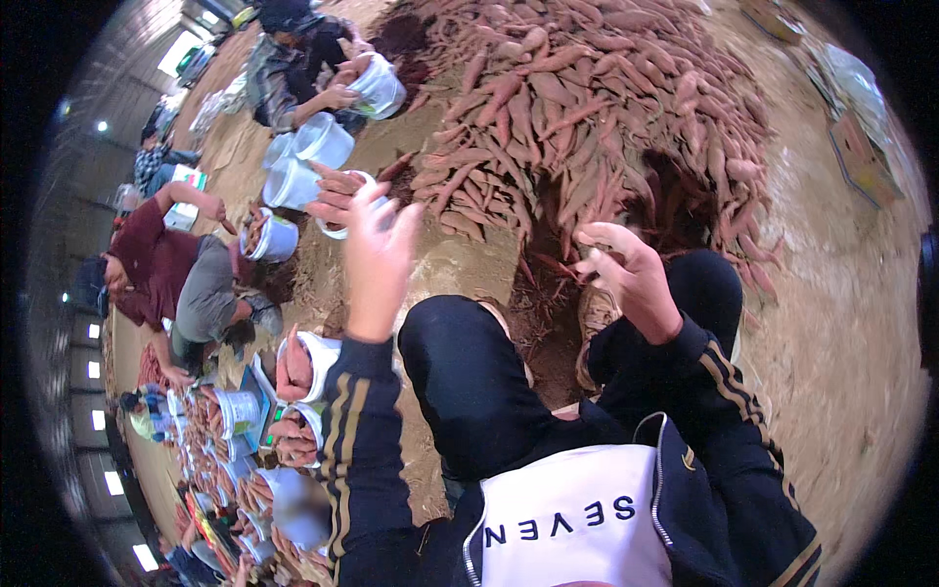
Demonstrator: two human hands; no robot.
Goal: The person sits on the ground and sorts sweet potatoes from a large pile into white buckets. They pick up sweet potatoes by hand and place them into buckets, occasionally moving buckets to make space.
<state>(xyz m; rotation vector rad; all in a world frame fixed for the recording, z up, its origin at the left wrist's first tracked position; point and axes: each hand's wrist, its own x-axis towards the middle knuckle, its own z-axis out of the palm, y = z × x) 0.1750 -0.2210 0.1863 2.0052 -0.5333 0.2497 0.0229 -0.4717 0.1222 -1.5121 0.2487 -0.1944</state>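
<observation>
My left hand (381,264) is raised with its fingers spread and nothing visible in it. It overlaps the near side of a white plastic bucket (339,232) heaped with sweet potatoes (336,192); whether it touches them is unclear. My right hand (631,275) hangs above my shoe, fingers half curled and apart from the thumb, with nothing seen between them. Just beyond it lies the near edge of a large pile of reddish sweet potatoes (587,110), soil clinging to many. A few loose roots lie on the dark dirt (546,323) between my feet.
Nested empty buckets (293,183) stand at the left. Another person (293,81) holds a filled bucket (378,88); a person in a maroon shirt (158,257) crouches by a smaller filled bucket (275,241). More filled buckets (323,363) crowd the lower left. Cardboard (862,161) lies far right.
</observation>
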